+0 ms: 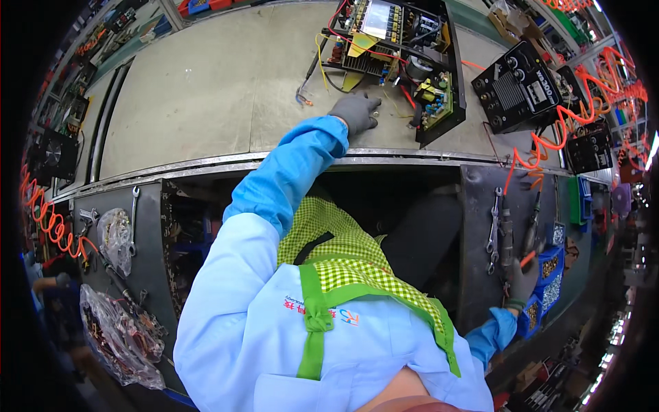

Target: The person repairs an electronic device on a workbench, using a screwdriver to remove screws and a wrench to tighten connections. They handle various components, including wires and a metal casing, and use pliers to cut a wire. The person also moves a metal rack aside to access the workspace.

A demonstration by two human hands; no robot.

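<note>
My left hand (356, 114), in a grey glove, rests low over the pale workbench (199, 89), its thumb and forefinger apart and nothing seen gripped. Just ahead of it stands an opened black electronics chassis (445, 75) with circuit boards, coils and loose wires. A cable with bare ends (303, 98) lies left of the hand. Far to the right, my gloved right hand (523, 283) is closed beside blue parts bins (550, 266) of small metal fasteners. A short orange-ended piece (527, 259) sticks out at its fingers; the rest is hidden.
Wrenches (494, 230) and an air tool (506, 237) lie on the right side table. Coiled orange hoses (563, 130) hang before a black machine (516, 88). On the left table are a wrench (134, 216) and plastic bags of parts (113, 336).
</note>
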